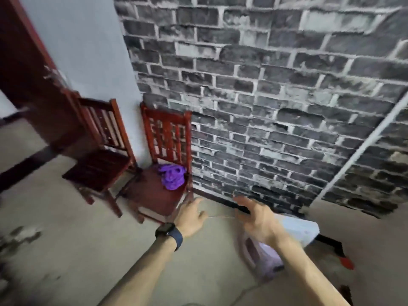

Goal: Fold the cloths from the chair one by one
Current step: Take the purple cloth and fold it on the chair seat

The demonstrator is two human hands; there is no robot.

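Note:
A crumpled purple cloth lies at the back right of the seat of a red wooden chair that stands against the wall corner. My left hand, with a dark watch on its wrist, reaches out in front of the chair's near right corner, fingers relaxed and holding nothing. My right hand is stretched out to the right of it above the floor, fingers loose and empty. Both hands are short of the cloth and touch nothing.
A second, darker wooden chair stands left of the first. A brick-pattern wall runs behind. A pale plastic stool with a white cloth on it sits under my right forearm. The floor is bare concrete.

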